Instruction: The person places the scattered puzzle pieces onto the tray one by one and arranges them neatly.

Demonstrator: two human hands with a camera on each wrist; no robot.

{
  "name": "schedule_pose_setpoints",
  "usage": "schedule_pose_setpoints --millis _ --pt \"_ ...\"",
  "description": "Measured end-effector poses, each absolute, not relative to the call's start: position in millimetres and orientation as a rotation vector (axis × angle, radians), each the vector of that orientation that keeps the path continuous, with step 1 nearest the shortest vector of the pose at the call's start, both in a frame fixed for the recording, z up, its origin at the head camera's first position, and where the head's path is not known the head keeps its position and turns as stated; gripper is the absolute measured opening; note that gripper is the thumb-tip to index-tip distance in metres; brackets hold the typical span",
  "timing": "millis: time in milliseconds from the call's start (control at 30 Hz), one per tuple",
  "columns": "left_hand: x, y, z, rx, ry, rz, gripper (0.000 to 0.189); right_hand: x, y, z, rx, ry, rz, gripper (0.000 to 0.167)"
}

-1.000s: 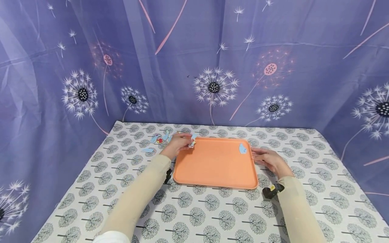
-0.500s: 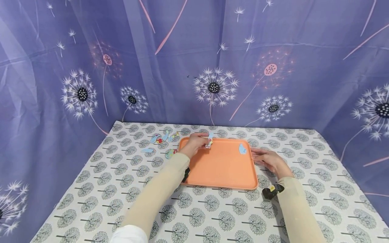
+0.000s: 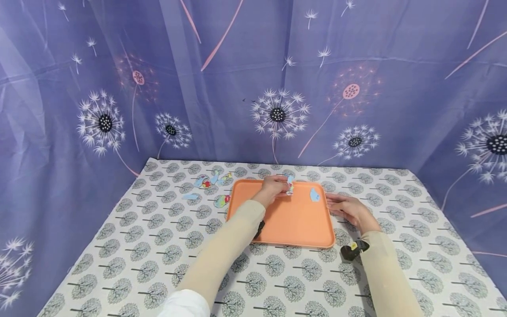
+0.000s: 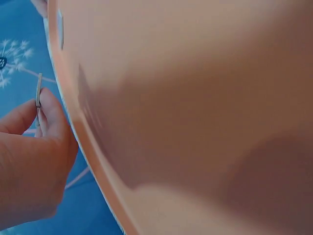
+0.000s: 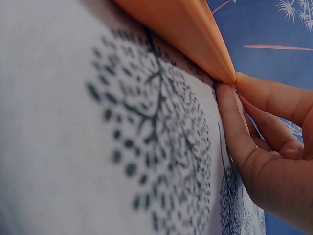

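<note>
My left hand [image 3: 272,189] pinches a small flat puzzle piece [image 3: 290,186] over the far middle of the orange tray [image 3: 293,222]. From the left wrist view, thumb and fingers hold this piece [image 4: 38,93] edge-on, above the tray surface. Inside the tray's far right corner lies a light blue puzzle piece [image 3: 314,194]. At the tray's right side, my right hand [image 3: 351,210] holds the rim. The right wrist view has the thumb and forefinger meeting at the tray's edge [image 5: 217,54].
Left of the tray, several printed pieces lie on the tree-patterned cloth: a green and red one [image 3: 222,201], a plain blue one [image 3: 191,197] and a loose group [image 3: 207,182] farther back. A purple dandelion curtain [image 3: 222,110] hangs behind the table.
My left hand has carried the pinched piece rightward across the tray, toward the blue piece, uncovering the green and red piece on the cloth. The right hand stays at the tray's rim.
</note>
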State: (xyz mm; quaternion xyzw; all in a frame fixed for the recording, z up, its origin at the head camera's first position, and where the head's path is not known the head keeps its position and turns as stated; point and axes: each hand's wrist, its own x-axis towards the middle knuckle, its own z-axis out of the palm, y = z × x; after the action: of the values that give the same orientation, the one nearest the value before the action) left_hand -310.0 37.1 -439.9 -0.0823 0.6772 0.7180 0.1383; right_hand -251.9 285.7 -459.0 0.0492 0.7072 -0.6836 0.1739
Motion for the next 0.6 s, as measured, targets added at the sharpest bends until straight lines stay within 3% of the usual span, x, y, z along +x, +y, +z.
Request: schedule_pose_setpoints --millis 600 --pt "-304.9 83.8 -449.6 -0.353 2.186 1.921 0.030 -250.8 285.3 -458.3 0.129 2.020 -1.919 0.064"
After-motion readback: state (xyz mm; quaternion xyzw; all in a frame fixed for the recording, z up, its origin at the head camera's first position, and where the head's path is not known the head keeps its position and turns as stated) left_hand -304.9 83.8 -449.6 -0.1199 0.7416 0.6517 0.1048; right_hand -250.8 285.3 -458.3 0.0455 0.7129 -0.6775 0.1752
